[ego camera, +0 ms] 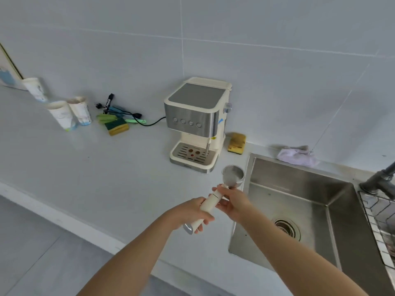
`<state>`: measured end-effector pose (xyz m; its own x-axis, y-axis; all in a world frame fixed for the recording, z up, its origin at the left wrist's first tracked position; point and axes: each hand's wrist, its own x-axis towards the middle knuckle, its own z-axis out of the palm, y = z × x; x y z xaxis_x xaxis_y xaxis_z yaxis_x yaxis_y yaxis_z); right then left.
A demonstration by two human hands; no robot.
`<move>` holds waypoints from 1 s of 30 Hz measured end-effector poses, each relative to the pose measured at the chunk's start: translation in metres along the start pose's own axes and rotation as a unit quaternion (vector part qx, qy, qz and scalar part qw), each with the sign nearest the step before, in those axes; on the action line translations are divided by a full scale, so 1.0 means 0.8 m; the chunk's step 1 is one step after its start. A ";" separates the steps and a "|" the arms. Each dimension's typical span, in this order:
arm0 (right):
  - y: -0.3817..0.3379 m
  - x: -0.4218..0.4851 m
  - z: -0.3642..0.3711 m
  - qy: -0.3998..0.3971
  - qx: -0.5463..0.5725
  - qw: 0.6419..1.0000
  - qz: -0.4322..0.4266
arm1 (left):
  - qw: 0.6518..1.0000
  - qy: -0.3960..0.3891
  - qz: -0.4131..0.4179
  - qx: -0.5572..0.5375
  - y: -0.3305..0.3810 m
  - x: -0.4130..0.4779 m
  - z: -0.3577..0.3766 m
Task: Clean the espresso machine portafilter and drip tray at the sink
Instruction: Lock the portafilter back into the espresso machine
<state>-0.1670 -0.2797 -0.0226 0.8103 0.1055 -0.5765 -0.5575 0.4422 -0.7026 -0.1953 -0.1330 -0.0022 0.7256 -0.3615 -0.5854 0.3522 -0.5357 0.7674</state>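
I hold the portafilter (232,177) in the air over the counter, just left of the sink (299,199). Its metal basket points away from me and its cream handle runs back toward me. My left hand (192,212) grips the lower part of the handle. My right hand (232,202) holds the handle's upper end near the basket. The cream and steel espresso machine (197,116) stands on the counter by the wall, with its slotted drip tray (193,155) in place at its base.
A yellow sponge (236,143) lies right of the machine, and a crumpled cloth (297,155) behind the sink. A dark faucet (379,180) and a wire rack (380,221) are at the right. Paper cups (70,114), a green-yellow sponge (117,126) and cables sit at the left.
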 end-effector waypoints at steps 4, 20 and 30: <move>0.028 0.007 0.061 -0.020 -0.003 1.000 0.012 | 1.000 0.008 -0.014 0.001 -0.037 -0.023 -0.054; 0.008 0.151 0.184 -0.022 0.031 0.999 0.017 | 0.993 0.057 -0.083 0.068 -0.039 0.065 -0.231; -0.019 0.177 0.211 -0.003 -0.095 0.995 0.015 | 0.971 0.098 -0.025 0.217 -0.037 0.108 -0.293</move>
<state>-0.0129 -0.1209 -0.0232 0.7931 0.1217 -0.5969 -0.6056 0.2625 -0.7512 -0.0044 0.0307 -0.0140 0.8278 -0.1978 -0.5250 0.1386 -0.8347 0.5329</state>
